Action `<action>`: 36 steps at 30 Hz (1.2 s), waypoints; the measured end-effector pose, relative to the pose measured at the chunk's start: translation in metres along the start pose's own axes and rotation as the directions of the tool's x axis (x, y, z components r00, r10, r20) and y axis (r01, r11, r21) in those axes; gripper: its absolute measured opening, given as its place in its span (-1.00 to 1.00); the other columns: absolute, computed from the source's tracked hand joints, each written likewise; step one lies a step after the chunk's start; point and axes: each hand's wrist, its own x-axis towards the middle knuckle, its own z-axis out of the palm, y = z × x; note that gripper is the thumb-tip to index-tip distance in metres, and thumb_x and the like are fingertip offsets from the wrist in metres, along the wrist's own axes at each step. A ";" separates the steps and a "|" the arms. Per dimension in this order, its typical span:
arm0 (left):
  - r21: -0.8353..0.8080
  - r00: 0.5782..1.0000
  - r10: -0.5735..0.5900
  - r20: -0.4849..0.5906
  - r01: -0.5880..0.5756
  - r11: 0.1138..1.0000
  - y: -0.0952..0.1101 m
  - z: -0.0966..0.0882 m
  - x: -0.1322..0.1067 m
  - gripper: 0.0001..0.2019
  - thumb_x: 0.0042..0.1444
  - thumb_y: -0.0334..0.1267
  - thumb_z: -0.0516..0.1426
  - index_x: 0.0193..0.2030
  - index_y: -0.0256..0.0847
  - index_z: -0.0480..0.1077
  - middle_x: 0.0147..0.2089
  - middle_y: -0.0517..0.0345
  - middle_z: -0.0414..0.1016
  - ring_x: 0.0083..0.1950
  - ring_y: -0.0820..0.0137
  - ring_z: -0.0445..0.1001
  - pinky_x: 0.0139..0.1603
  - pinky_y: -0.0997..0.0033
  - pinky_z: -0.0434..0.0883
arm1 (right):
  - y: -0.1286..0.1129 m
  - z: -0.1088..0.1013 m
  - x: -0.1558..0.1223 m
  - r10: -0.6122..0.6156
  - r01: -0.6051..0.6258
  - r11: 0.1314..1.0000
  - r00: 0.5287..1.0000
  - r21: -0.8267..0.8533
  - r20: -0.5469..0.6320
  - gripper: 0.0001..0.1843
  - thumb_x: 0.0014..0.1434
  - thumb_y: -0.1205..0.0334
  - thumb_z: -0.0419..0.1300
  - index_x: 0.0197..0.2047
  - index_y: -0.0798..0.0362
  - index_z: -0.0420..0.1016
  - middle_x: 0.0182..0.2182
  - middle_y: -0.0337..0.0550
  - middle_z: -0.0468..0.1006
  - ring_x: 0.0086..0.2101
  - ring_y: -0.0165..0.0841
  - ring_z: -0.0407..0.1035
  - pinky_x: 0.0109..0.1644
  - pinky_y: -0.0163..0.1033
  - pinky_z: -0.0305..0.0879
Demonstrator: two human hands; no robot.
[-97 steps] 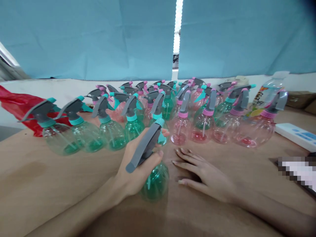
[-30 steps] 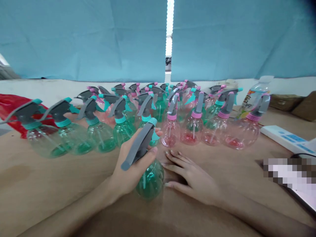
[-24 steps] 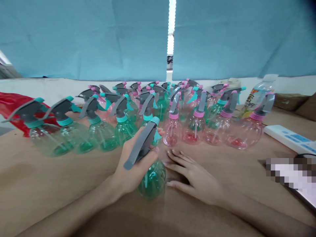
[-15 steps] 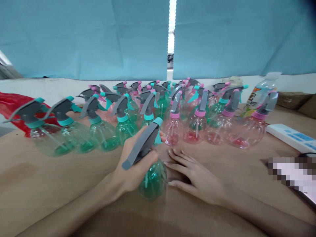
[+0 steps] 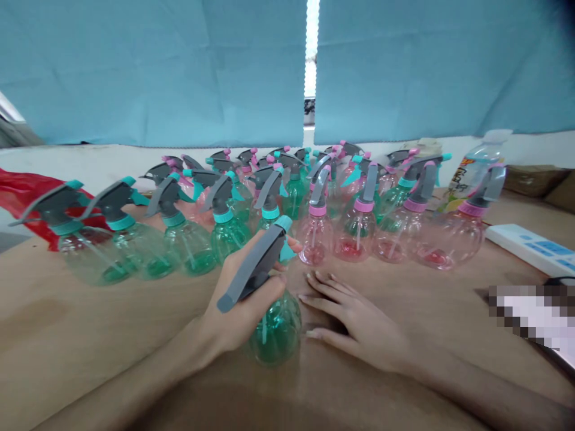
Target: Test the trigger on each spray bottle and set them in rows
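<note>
My left hand (image 5: 238, 305) is wrapped round the neck of a green spray bottle (image 5: 272, 326) with a grey trigger head (image 5: 251, 266), which stands on the brown table (image 5: 90, 335) right in front of me. My right hand (image 5: 354, 314) lies flat on the table just right of that bottle, fingers stretched out and holding nothing. Behind both hands stand several rows of spray bottles: green ones with teal collars (image 5: 188, 239) on the left, pink ones (image 5: 357, 233) on the right.
A red plastic bag (image 5: 22, 194) lies at the far left. A drink bottle with a printed label (image 5: 471, 167) stands at the back right, with a white and blue flat box (image 5: 530, 248) beside it. A blurred object (image 5: 530, 314) lies at the right edge. Blue curtains hang behind.
Almost nothing has changed. My left hand keeps its grip on the green bottle and my right hand stays flat; only the view has shifted slightly.
</note>
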 end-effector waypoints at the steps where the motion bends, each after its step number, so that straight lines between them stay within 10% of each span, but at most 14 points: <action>1: 0.001 1.000 -0.008 -0.004 0.008 1.000 0.001 0.000 0.000 -0.91 0.03 -0.27 0.07 -0.30 -0.09 0.34 -0.40 0.25 0.44 -0.42 0.38 0.42 -0.44 0.42 0.35 | 0.000 0.000 0.000 -0.001 0.001 1.000 1.000 0.006 -0.004 -0.38 0.28 -0.18 0.01 0.29 -0.06 0.26 0.35 -0.10 0.05 0.33 -0.13 -0.14 0.36 0.13 -0.13; 36: -0.033 0.999 0.033 -0.040 -0.034 0.999 0.008 0.010 0.000 -0.98 0.05 -0.25 0.03 -0.36 -0.09 0.22 -0.45 0.30 0.26 -0.44 0.42 0.29 -0.43 0.43 0.31 | 0.001 0.003 -0.001 0.032 -0.031 0.998 0.999 -0.047 0.022 -0.34 0.28 -0.23 -0.03 0.29 -0.04 0.25 0.36 -0.12 0.02 0.33 -0.13 -0.18 0.37 0.10 -0.15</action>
